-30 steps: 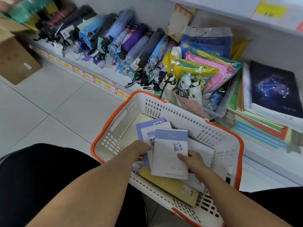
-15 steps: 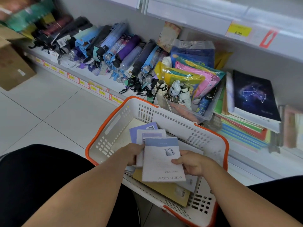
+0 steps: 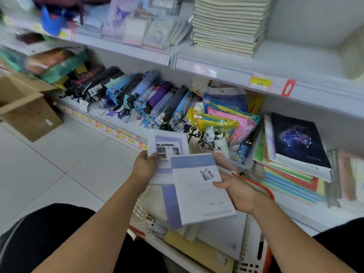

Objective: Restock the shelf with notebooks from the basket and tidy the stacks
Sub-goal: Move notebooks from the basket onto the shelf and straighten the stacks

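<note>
Gripping a purple-banded notebook (image 3: 166, 152) by its near edge, the left hand (image 3: 144, 166) holds it up over the basket (image 3: 254, 251); the right hand (image 3: 239, 193) pinches a "PHOTO STUDIO" notebook (image 3: 199, 190) at its right edge, overlapping the first. More notebooks (image 3: 206, 251) lie in the basket below. Beyond, the shelf (image 3: 226, 69) carries a tall stack (image 3: 230, 24), with umbrellas (image 3: 137, 95) underneath.

Both hands have risen out of the white plastic basket with orange rim (image 3: 254, 181). The left hand (image 3: 144, 167) now holds the lavender-framed white notebook (image 3: 167, 146) apart; the right hand (image 3: 239, 194) grips the blue-banded white notebook (image 3: 199, 190), apparently tilted.
</note>
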`<state>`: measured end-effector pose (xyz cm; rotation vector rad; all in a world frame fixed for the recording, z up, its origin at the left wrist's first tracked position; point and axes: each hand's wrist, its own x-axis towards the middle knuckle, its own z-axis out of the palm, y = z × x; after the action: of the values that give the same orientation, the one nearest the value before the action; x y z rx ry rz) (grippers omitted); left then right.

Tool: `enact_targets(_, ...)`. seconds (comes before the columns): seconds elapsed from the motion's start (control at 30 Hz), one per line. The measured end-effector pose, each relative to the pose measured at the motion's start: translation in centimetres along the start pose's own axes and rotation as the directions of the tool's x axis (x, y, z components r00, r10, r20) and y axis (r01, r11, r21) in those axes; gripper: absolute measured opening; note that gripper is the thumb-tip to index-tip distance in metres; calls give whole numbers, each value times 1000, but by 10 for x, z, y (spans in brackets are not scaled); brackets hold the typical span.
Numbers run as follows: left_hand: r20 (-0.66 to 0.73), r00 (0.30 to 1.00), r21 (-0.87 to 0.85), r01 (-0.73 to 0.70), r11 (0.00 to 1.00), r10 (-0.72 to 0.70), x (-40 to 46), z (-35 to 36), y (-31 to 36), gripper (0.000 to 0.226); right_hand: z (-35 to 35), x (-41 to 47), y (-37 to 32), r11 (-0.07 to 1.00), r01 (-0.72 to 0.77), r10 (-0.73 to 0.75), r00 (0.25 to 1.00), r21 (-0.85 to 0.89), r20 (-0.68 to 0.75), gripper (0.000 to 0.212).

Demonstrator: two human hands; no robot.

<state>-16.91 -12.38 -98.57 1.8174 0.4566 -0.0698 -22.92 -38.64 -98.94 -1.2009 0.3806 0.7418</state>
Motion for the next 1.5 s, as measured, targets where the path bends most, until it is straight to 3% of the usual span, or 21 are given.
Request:
enact_targets(0.13,82,988,-192,-114,975,132,-18,-26,71,18,30,-3,-40,970,231,-231,973,70,-7,33)
enact_targets(0.27,57,954,-184,-281,942,296,-46,-20,135,32,63,-26,-101,898,439,-439,898,21,-26,30)
enact_targets(0.37,263,886,-308,-298,903,382,-70,-15,187,29,73,-56,-147,790,599,-613,781,-133,-120,44)
enact_targets(0.43,390,808,-307,-338,890,442,-79,-17,215,47,73,-82,-171,715,671,-698,698,-194,-159,33)
enact_targets(0.5,430,787,-272,-355,895,443,-87,-16,235,69,72,-106,-191,636,754,-770,603,-167,-211,23)
enact_targets(0.6,380,797,-355,-343,870,469,-96,-2,260,55,76,-137,-220,538,827,-836,500,-164,-227,28)
enact_targets(0.7,307,820,-464,-313,828,482,-88,10,292,35,78,-159,-240,599,783,-797,602,-171,-34,35)
enact_targets(0.77,328,807,-476,-308,824,492,-81,14,316,29,77,-166,-253,606,779,-789,615,-164,8,41)
enact_targets(1.03,400,778,-565,-207,799,485,-39,46,390,31,63,-153,-337,528,845,-841,505,-85,-193,31)
enact_targets(1.17,425,738,-582,-221,782,525,-11,65,402,43,50,-131,-376,583,813,-773,548,-15,-318,29)
enact_targets(1.3,331,815,-578,-223,785,475,19,82,422,39,36,-119,-415,623,782,-758,596,-24,-264,30)
enact_targets(1.43,224,872,-574,-243,782,436,49,98,447,52,24,-103,-440,638,702,-767,615,-317,-183,14)
enact_targets(1.5,189,874,-500,-307,810,448,65,104,454,43,16,-89,-449,603,637,-787,575,-480,-225,14)
